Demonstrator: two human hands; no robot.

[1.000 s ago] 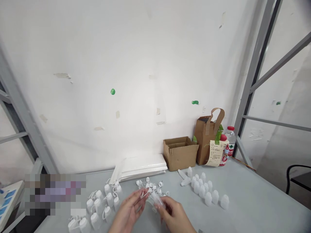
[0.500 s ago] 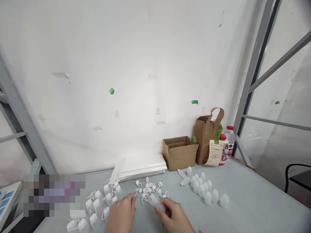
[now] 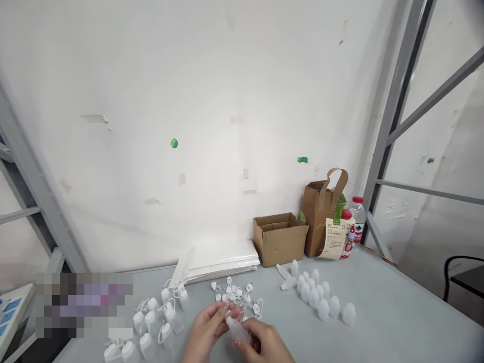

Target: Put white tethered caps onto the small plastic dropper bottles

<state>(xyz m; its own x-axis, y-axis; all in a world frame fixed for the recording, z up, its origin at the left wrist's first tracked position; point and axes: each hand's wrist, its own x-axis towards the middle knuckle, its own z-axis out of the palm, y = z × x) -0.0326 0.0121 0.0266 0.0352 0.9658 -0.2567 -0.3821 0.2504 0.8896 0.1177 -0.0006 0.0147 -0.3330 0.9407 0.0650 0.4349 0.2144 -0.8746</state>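
Note:
My right hand (image 3: 266,343) is wrapped round a small translucent plastic bottle (image 3: 239,330), which tilts with its neck up and to the left. At that neck, the fingers of my left hand (image 3: 212,325) pinch a white cap, mostly hidden by the fingertips. Just beyond my hands lies a loose pile of white caps with looped straps (image 3: 231,292). On the left stand several bottles with strapped caps on them (image 3: 150,320). Several uncapped translucent bottles (image 3: 313,297) stand on the right, and a couple lie on their sides behind them (image 3: 288,282).
Against the wall are a stack of flat white packets (image 3: 219,258), an open cardboard box (image 3: 282,244), a brown paper bag (image 3: 314,219) with a receipt, and a red-capped water bottle (image 3: 357,217). Grey metal posts (image 3: 395,101) frame the grey table (image 3: 401,307). A blurred-out patch covers the left edge.
My left hand has moved right, from beside the cap pile to the bottle's neck, bringing a cap. My right hand still holds the bottle, now slightly lower.

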